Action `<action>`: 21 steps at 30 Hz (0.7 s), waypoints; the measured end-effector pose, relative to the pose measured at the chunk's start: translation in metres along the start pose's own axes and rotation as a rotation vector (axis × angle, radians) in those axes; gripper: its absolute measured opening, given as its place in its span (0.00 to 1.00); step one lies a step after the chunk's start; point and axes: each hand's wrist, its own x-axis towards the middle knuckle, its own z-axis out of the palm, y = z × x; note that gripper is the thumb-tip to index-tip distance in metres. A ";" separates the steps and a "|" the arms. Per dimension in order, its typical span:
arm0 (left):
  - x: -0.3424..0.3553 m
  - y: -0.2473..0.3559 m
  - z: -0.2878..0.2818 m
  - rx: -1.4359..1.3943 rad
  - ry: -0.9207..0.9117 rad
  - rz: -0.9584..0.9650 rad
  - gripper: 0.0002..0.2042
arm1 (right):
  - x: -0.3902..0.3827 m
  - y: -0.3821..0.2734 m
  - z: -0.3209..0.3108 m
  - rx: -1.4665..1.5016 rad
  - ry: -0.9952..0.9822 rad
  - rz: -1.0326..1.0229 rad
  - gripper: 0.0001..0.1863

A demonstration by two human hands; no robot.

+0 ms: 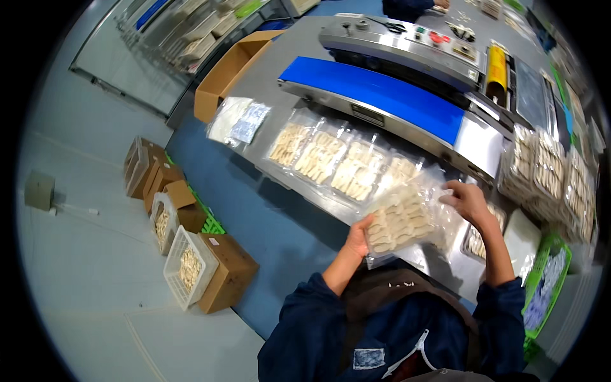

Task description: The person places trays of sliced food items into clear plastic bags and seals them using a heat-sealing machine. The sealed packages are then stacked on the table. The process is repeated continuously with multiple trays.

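Note:
A tray of pale, elongated pieces in a clear plastic bag (pixel 400 218) is held up over the table's near edge. My left hand (pixel 360 238) is closed on its lower left corner, thumb on top. At the bag's upper right side, my right hand (pixel 466 199) pinches the loose plastic film. Beyond the bag, several filled packs (pixel 318 156) lie in a row along the metal table (pixel 289 178), the closest partly covered by it. Another tray of pale pieces (pixel 475 244) rests on the table under my right forearm.
A sealing machine (pixel 401 44) with a blue conveyor belt (pixel 375 95) stands behind the packs. Stacked trays (pixel 534 167) rise at the right, above a green basket (pixel 546 283). Cardboard boxes (pixel 229 270) and a white crate (pixel 180 239) sit on the left floor. Another person's sleeve (pixel 402 7) shows at the far side.

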 end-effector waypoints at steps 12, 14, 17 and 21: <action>0.044 0.329 -0.059 0.232 0.262 0.685 0.23 | -0.134 0.116 0.074 0.484 0.592 0.686 0.11; 0.046 0.370 -0.106 0.523 0.503 0.795 0.22 | -0.149 0.142 0.074 0.457 0.550 0.698 0.12; 0.045 0.372 -0.117 0.986 0.997 0.752 0.22 | -0.197 0.176 0.069 0.142 0.621 0.738 0.17; 0.047 0.331 -0.060 1.487 1.590 0.787 0.34 | -0.236 0.200 0.041 -0.058 0.746 0.837 0.12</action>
